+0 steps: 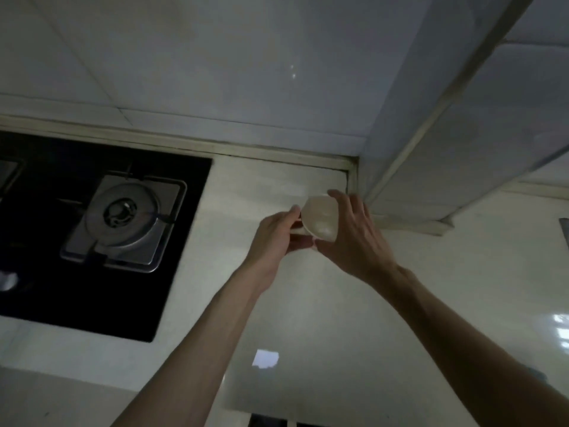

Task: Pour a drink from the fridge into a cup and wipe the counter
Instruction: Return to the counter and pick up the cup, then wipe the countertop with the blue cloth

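Cream cup (320, 220) between outstretched left hand (275, 234), right hand (354, 241)

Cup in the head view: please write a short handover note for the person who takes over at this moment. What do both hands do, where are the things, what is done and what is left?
Left hand: pinches the cup at its left side.
Right hand: holds the cup's body from the right.
Cup: cream, tilted, over the counter near the back corner, right of the gas stove. I cannot tell whether it touches the counter.
Done: the cup is in hand.
Left: fetch the drink, pour it, wipe the counter. No drink container and no cloth are in view.
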Available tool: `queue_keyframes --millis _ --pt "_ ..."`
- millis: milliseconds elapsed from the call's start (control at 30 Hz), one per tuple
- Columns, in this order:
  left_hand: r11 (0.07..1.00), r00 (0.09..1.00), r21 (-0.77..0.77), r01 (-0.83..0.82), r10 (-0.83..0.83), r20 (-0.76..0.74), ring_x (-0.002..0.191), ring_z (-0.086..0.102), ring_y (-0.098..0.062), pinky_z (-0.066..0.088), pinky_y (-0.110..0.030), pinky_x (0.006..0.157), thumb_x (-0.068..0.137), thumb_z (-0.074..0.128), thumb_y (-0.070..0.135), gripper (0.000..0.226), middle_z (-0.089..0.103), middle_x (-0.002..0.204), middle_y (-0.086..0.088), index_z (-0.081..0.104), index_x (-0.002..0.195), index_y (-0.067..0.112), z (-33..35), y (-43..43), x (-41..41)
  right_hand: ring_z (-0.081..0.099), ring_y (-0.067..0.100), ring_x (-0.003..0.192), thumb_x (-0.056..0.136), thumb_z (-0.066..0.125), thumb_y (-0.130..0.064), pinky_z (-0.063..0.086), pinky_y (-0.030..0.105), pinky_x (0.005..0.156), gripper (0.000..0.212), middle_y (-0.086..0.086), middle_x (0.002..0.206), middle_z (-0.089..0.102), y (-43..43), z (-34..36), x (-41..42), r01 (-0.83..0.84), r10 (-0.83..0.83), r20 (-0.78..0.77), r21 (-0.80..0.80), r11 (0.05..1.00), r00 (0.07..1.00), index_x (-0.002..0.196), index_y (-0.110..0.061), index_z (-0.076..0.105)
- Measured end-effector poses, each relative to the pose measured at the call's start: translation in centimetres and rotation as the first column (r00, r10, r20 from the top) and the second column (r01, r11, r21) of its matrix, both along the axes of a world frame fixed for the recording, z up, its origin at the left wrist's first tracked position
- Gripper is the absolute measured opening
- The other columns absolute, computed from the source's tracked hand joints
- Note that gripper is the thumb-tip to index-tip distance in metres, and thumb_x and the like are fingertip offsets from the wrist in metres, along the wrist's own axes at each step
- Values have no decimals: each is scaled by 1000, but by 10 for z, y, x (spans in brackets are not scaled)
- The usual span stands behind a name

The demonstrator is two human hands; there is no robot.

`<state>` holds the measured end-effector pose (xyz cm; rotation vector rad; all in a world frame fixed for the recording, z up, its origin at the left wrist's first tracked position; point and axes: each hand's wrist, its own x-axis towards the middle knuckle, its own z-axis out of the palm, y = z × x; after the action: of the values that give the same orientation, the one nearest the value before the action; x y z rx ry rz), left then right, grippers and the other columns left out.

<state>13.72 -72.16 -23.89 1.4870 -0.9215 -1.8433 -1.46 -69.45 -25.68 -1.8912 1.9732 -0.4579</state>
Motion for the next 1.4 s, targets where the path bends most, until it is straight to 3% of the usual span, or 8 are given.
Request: queue_keyframes --millis 200,333,633,833,967,1100,1233,1400 --pt "992 986 -14 -123 120 -113 91 67 -32 60 -35 79 103 44 26 38 66 115 -22 61 118 -5 -3 -80 21 45 27 117 67 85 -32 47 33 84 96 14 135 40 -96 -11 20 -34 30 -37 -121 992 999 143 -12 30" --pt "984 973 33 -178 181 -145 98 66 -37 56 -45 92 103 44 25 36 64 118 -21 60 117 -4 -16 -116 29 45 24 115 69 85 -35 42 27 72 93 11 132 41 -134 -28 31 -39 37 -16 -139 989 999 142 -13 31" --pt "962 947 121 -244 263 -185 109 61 -47 53 -51 94 101 49 21 27 59 118 -24 59 106 -3 -41 -146 35 36 29 128 73 78 -31 39 34 87 95 10 140 34 -170 -40 40 50 -53 60 50 998 997 147 -16 22" --pt "971 953 82 -226 238 -186 87 64 -34 55 -45 91 99 50 13 19 63 99 -20 62 95 -1 -26 -135 45 39 28 129 77 77 -29 39 32 89 93 10 144 31 -153 -23 35 39 -46 57 104 994 997 149 -15 20" --pt "976 963 -14 -218 213 -163 88 67 -31 57 -40 88 95 54 11 17 66 100 -18 65 102 -1 1 -112 65 48 26 123 83 71 -26 40 33 99 70 11 139 40 -97 7 19 114 -111 60 -35 993 992 141 -13 35" --pt "990 985 -73 -121 111 -131 76 70 -30 59 -40 78 94 51 8 16 71 89 -16 65 97 0 19 -54 68 60 18 95 88 66 -16 51 24 77 41 5 124 50 22 18 -3 290 -272 172 -95 952 947 126 -12 50" --pt "996 991 -1 93 -93 -98 67 66 -32 57 -38 66 95 47 1 17 68 81 -22 63 90 -3 15 27 45 61 8 82 86 65 -6 44 6 65 29 -4 108 55 173 -6 -9 523 -521 175 40 851 835 109 -23 58" --pt "888 890 67 456 -454 -37 71 64 -31 54 -36 66 96 49 2 15 67 82 -22 63 89 -1 -6 123 2 59 4 79 81 66 9 42 10 60 35 6 98 61 316 -29 -10 743 -780 88 256 618 619 97 -22 60"
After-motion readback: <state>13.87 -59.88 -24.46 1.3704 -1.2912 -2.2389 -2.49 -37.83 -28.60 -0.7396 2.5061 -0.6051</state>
